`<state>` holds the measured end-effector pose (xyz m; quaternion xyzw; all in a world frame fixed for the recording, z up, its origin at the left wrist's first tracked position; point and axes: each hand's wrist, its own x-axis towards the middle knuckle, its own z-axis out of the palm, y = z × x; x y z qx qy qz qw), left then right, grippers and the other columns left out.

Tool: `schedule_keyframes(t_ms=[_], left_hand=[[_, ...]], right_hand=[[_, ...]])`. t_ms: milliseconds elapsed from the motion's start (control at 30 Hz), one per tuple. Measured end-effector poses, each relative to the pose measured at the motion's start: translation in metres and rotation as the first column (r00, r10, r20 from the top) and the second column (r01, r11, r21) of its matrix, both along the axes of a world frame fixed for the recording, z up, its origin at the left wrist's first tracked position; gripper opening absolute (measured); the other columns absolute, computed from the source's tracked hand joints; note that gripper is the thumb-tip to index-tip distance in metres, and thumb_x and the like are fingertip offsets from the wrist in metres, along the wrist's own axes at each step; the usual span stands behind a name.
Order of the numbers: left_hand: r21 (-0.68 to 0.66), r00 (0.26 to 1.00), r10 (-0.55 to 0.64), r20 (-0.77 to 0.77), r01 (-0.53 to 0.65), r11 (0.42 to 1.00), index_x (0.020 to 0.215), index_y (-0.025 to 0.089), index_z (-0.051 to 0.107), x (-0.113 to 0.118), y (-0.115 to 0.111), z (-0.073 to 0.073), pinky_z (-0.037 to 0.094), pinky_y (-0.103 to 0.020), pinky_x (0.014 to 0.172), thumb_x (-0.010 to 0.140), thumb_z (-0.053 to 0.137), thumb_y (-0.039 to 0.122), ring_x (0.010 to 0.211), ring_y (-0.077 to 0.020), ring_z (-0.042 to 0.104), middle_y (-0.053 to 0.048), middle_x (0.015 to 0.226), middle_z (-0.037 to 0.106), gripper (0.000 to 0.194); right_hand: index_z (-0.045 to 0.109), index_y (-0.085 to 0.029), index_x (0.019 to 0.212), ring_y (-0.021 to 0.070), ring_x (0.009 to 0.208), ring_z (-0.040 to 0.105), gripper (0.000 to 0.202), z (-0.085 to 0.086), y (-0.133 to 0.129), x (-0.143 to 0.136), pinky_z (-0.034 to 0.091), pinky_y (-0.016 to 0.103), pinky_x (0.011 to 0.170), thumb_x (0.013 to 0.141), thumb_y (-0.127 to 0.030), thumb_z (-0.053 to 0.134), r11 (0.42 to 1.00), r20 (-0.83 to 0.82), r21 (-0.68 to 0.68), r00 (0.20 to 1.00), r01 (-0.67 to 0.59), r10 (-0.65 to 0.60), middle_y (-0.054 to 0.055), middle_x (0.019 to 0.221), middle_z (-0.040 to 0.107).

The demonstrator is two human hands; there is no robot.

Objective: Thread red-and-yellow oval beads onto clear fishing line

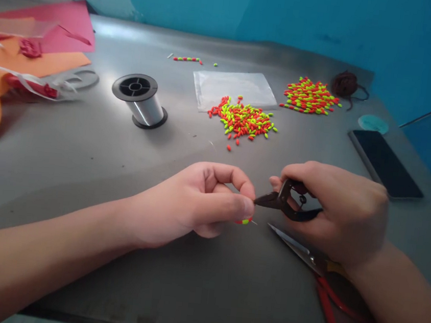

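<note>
Thumb and forefinger of my left hand point(211, 199) are pinched together. Below the thumb shows a short piece of strung beads point(245, 221), red and yellow-green, with a thin clear line end sticking out to the right. My right hand point(333, 210) is wrapped round small black pliers point(284, 202). The pliers' narrow tip meets my left fingertips; whatever lies between its jaws is too small to make out. Under my right hand and wrist lie scissors point(295, 247) with red handles, partly covered, their blades pointing up and left.
A spool of clear line point(147, 110) stands left of a loose bead pile point(246, 121) and a white packet point(234, 89). Farther right are another bead pile point(310, 97), dark yarn point(345, 83) and a phone point(386, 164). Coloured sheets point(66, 20) lie at the left; a bead strand point(187, 59) lies behind.
</note>
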<state>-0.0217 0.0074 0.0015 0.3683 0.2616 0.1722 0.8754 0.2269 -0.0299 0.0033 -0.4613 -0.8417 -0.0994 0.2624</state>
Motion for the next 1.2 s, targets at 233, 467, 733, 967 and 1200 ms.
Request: schedule_keyframes(t_ms=[233,467,733,967,1200], left_hand=[[0.008,0.999,0.015,-0.029,-0.015,1.000,0.090,0.020,0.066,0.001,-0.001,0.002,0.023,-0.017,0.048,0.098,0.080,0.025,0.051,-0.0043,0.025,0.009,0.060,0.047,0.017],[-0.016,0.999,0.032,0.015,-0.031,0.999,0.087,0.019,0.061,0.002,-0.002,0.008,0.021,-0.021,0.051,0.100,0.074,0.023,0.053,-0.0050,0.023,0.010,0.062,0.043,0.019],[0.053,0.997,0.051,-0.052,-0.048,0.997,0.085,0.020,0.059,0.000,-0.003,0.011,0.021,-0.022,0.050,0.100,0.071,0.019,0.053,-0.0056,0.026,0.008,0.060,0.045,0.019],[-0.019,0.997,0.062,-0.050,-0.063,0.998,0.081,0.020,0.056,0.000,-0.001,0.016,0.019,-0.020,0.048,0.097,0.071,0.014,0.051,-0.0048,0.021,0.010,0.060,0.035,0.023],[-0.035,0.997,0.042,-0.068,-0.045,0.998,0.079,0.019,0.055,0.000,0.000,0.018,0.018,-0.020,0.048,0.095,0.076,0.016,0.050,-0.0039,0.023,0.010,0.059,0.037,0.027]], right_hand=[[0.071,-0.019,0.091,0.0238,0.064,0.064,0.003,0.000,0.000,0.000,0.040,0.038,0.059,0.094,-0.020,0.071,0.999,-0.007,-0.036,1.000,0.008,-0.008,0.007,0.073,0.073],[0.068,-0.021,0.089,0.0162,0.054,0.054,0.007,0.000,0.002,-0.002,0.038,0.035,0.055,0.094,-0.021,0.072,0.994,-0.073,-0.111,0.997,0.012,-0.020,0.001,0.068,0.066],[0.062,-0.023,0.084,0.0135,0.055,0.056,0.013,0.002,-0.002,-0.005,0.040,0.030,0.055,0.091,-0.014,0.067,0.985,-0.138,-0.169,0.990,-0.036,0.013,-0.003,0.067,0.065],[0.063,-0.025,0.087,0.0143,0.054,0.057,0.010,0.001,-0.002,-0.007,0.040,0.031,0.054,0.093,-0.018,0.068,0.987,-0.155,-0.157,0.988,-0.043,0.018,-0.003,0.068,0.066],[0.062,-0.028,0.086,0.0156,0.054,0.057,0.014,0.002,-0.005,-0.007,0.041,0.032,0.053,0.090,-0.015,0.067,0.977,-0.130,-0.213,0.991,-0.008,-0.020,-0.003,0.068,0.068]])
